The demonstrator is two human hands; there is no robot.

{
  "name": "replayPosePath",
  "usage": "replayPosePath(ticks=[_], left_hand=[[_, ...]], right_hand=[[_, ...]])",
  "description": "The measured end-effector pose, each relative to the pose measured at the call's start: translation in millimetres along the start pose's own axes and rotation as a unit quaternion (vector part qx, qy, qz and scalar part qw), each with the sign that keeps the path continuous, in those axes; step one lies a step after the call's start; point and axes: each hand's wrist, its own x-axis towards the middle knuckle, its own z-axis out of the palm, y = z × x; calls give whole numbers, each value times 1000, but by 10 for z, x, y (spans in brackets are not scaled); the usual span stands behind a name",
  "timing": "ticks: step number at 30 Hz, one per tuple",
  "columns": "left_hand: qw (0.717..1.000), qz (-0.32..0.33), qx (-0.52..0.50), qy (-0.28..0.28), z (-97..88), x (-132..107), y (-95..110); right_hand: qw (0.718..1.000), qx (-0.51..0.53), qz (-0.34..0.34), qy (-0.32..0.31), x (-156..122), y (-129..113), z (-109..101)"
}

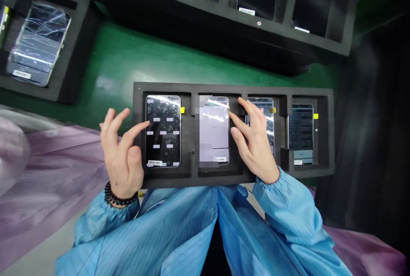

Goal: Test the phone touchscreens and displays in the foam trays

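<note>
A black-screened smartphone (163, 130) is lying face up in a slot of a black foam tray (188, 177), dotted with small white labels (156, 119). A pale-screened smartphone (214, 130) is sitting in the next slot, partly blurred, and a third smartphone (260, 109) is lying partly hidden beside a yellow tab (272, 110).

The middle phone (214, 130) is pixelated down its left side, the next phone (267, 115) lies partly behind the right hand (254, 143), and the upper foam tray (205, 9) runs off the top edge.
</note>
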Motion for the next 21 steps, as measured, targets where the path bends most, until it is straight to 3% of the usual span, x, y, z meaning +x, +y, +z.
replayPosePath(ticks=[4,12,21], left_hand=[[1000,-4,19,-5,3,24,-36],[990,-29,109,-88,51,278,-126],[983,31,150,-104,44,430,-132]], right_hand=[[1000,0,-2,18,-37,10,2],[999,21,-28,19,-47,20,46],[999,8,-21,26,-70,16,61]])
